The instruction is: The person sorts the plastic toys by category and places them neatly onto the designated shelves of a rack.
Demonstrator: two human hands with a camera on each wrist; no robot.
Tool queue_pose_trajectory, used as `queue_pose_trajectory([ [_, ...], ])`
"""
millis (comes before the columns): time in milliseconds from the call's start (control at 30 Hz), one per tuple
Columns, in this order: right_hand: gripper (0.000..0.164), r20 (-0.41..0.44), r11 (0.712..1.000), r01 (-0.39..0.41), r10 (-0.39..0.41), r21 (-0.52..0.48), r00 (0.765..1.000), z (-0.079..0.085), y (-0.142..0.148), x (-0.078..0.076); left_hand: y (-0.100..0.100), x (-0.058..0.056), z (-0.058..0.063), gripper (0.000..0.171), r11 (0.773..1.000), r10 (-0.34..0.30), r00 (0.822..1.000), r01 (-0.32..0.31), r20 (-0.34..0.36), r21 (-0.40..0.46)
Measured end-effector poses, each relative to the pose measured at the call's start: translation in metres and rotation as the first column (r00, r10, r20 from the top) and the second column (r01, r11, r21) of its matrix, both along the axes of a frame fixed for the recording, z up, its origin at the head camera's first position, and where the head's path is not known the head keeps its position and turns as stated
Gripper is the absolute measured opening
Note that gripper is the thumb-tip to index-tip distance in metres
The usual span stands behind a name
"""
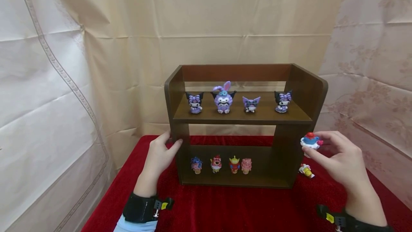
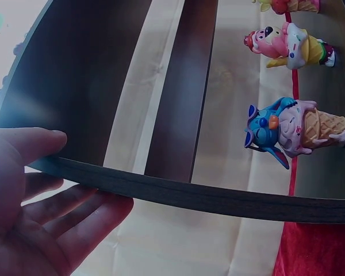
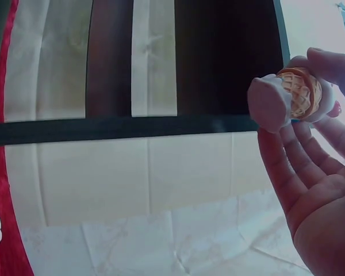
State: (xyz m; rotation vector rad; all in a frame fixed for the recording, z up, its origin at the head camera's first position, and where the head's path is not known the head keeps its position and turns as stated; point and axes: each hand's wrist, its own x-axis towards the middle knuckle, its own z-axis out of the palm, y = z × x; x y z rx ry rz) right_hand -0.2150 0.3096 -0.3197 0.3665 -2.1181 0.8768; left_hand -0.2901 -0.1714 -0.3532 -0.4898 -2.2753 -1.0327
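Observation:
A brown two-tier wooden shelf (image 1: 243, 121) stands upright on the red cloth. My left hand (image 1: 159, 155) holds its left side panel, thumb (image 2: 37, 142) on one face and fingers (image 2: 89, 221) on the other. Off the shelf's right side, my right hand (image 1: 341, 156) pinches an ice-cream-cone figurine (image 1: 310, 141) with a red and blue top and white rim. The right wrist view shows its waffle cone (image 3: 302, 95) and pale base. Below it, a yellow and white figurine (image 1: 306, 170) lies on the cloth beside the shelf.
The upper tier (image 1: 206, 116) bears several purple and black figurines (image 1: 223, 102). On the lower tier (image 1: 267, 180) stand several ice-cream-cone figurines (image 1: 216, 164), grouped left of centre. Red cloth (image 1: 231, 210) covers the table. Beige curtains (image 1: 241, 17) hang behind.

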Motion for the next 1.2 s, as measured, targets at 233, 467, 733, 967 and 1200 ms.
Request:
queue_pose_trajectory([
  [233, 0.052, -0.057, 0.997, -0.073, 0.073, 0.011, 0.996, -0.002, -0.01, -0.005, 0.0, -0.001, 0.0, 0.033, 1.0, -0.005, 1.0, 0.005, -0.01, 0.006],
  [467, 0.05, -0.066, 0.99, -0.134, 0.137, 0.043, 0.988, 0.001, -0.025, -0.005, 0.0, -0.002, 0.0, 0.033, 1.0, -0.017, 1.0, 0.017, -0.024, 0.007],
  [733, 0.05, -0.029, 0.977, -0.205, 0.207, 0.051, 0.978, -0.009, -0.035, -0.014, 0.0, -0.002, 0.0, 0.032, 1.0, -0.01, 1.0, 0.01, -0.017, 0.002],
  [967, 0.048, -0.013, 0.974, -0.22, 0.221, 0.046, 0.975, -0.014, -0.048, -0.022, 0.0, -0.001, 0.001, 0.032, 1.0, -0.009, 1.0, 0.009, -0.011, 0.005],
  [1200, 0.047, 0.025, 0.977, -0.212, 0.211, 0.022, 0.977, -0.027, -0.058, -0.033, 0.0, -0.001, 0.0, 0.032, 1.0, -0.004, 1.0, 0.004, -0.01, 0.001],
])
